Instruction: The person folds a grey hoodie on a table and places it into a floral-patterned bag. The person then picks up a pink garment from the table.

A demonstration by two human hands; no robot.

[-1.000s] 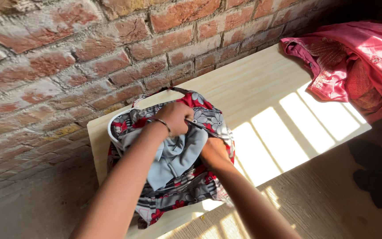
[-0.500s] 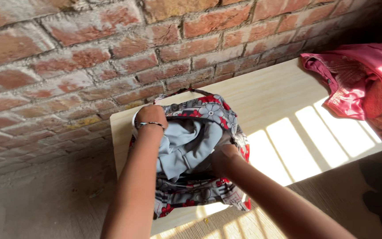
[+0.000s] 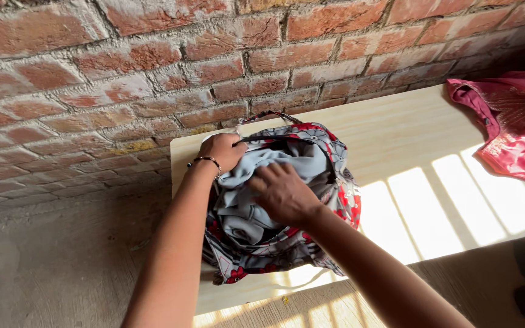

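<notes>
Left hand (image 3: pixel 225 150) fingers pinch rim of floral bag (image 3: pixel 329 161) on counter (image 3: pixel 396 130); right hand (image 3: pixel 282 193) fingers spread flat, pressing grey cloth (image 3: pixel 256 212) inside.

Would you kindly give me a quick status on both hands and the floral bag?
Left hand gripping floral bag rim. Right hand flat on grey cloth inside. Pink garment apart, nothing obstructing.
</notes>
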